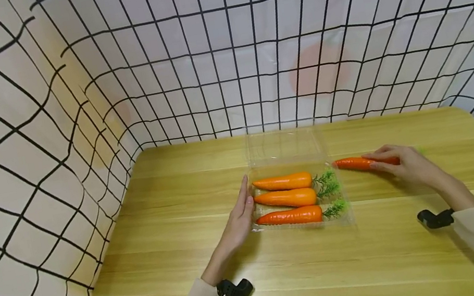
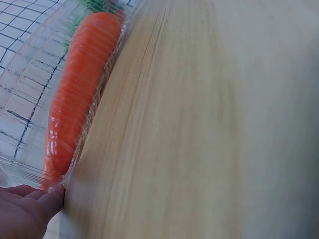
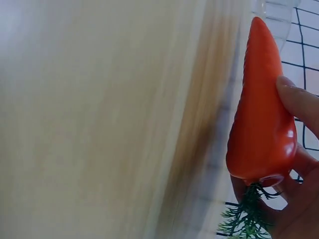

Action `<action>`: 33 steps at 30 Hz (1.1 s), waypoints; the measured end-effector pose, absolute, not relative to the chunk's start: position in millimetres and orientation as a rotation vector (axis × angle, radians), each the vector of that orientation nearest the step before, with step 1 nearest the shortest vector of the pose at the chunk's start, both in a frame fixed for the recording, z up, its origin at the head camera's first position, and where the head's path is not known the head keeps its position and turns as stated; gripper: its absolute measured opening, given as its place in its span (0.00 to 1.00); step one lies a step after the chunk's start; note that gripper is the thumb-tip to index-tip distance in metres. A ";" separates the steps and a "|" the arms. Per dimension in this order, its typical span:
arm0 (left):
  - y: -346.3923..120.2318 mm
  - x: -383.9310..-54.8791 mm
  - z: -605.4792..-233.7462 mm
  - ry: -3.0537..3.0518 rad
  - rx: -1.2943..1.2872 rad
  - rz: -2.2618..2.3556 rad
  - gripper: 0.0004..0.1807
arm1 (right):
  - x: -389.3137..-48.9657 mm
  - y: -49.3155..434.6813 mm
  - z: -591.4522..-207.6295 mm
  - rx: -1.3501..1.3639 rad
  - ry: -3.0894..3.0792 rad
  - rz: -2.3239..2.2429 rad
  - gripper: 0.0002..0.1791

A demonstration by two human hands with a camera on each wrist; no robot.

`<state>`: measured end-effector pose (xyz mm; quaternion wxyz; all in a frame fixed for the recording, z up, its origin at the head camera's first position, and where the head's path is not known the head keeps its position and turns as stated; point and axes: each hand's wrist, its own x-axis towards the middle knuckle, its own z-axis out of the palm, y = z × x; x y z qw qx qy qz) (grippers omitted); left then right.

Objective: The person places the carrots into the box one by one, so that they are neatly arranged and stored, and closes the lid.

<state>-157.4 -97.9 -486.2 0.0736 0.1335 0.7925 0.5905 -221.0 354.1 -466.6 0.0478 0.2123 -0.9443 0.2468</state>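
Note:
A clear plastic box (image 1: 344, 211) lies on the table with its lid (image 1: 283, 144) folded back toward the far side. Inside it are three orange carrots with green tops: a far carrot (image 1: 283, 182), a middle carrot (image 1: 287, 198) and a near carrot (image 1: 293, 217), their tips to the left. My left hand (image 1: 239, 221) rests along the box's left side, fingers straight. To the right of the box, my right hand (image 1: 404, 163) grips a redder carrot (image 3: 261, 114) between thumb and fingers. That carrot's tip points left, right by the box's right edge; its green top hangs beside my palm.
The wooden table (image 1: 167, 266) extends around the box. Black wire grid panels (image 1: 212, 62) backed with pale sheeting stand along the far, left and right sides. A black wrist camera (image 1: 235, 290) sits on my left wrist, another camera (image 1: 435, 219) on my right.

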 end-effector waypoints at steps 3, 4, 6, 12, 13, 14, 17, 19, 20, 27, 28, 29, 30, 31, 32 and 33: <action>-98.0 -157.4 -486.4 2.376 0.403 1.774 0.32 | -218.0 351.6 -466.1 0.648 -2.833 0.797 0.18; -97.9 -157.3 -486.3 2.376 0.402 1.774 0.32 | -217.2 350.7 -465.0 0.652 -2.817 0.811 0.18; -97.8 -157.3 -486.3 2.370 0.402 1.779 0.32 | -215.2 348.4 -461.6 0.647 -2.794 0.852 0.18; -97.6 -157.7 -486.1 2.350 0.398 1.795 0.32 | -209.0 337.8 -447.2 0.580 -2.761 0.934 0.17; -97.6 -157.7 -486.1 2.348 0.398 1.796 0.32 | -208.0 335.9 -444.8 0.575 -2.758 0.940 0.17; -97.6 -157.7 -485.9 2.344 0.397 1.797 0.32 | -206.8 333.8 -442.6 0.571 -2.757 0.935 0.17; -97.5 -157.6 -486.0 2.350 0.398 1.793 0.32 | -203.4 327.5 -436.8 0.561 -2.752 0.929 0.18; -97.6 -157.8 -486.2 2.355 0.400 1.791 0.32 | -200.7 322.6 -432.9 0.576 -2.740 0.931 0.18; -97.7 -157.8 -486.3 2.358 0.399 1.788 0.32 | -199.4 319.7 -431.1 0.589 -2.733 0.926 0.18; -98.0 -157.8 -486.7 2.375 0.396 1.778 0.32 | -192.9 300.6 -417.4 0.709 -2.677 0.953 0.18; -98.0 -157.9 -486.7 2.379 0.394 1.777 0.32 | -192.0 297.8 -415.8 0.734 -2.665 0.951 0.18; -98.0 -158.1 -486.8 2.381 0.393 1.777 0.32 | -191.1 295.0 -414.3 0.755 -2.654 0.943 0.18; -97.9 -158.3 -486.7 2.382 0.393 1.777 0.32 | -190.2 291.9 -413.3 0.766 -2.643 0.949 0.18; -97.9 -158.5 -486.9 2.384 0.393 1.774 0.32 | -189.5 288.9 -412.2 0.781 -2.630 0.949 0.19; -97.8 -158.7 -487.0 2.387 0.391 1.770 0.32 | -188.9 286.0 -411.4 0.797 -2.618 0.943 0.19; -97.7 -158.9 -487.0 2.391 0.391 1.767 0.32 | -188.6 283.3 -410.7 0.812 -2.606 0.942 0.19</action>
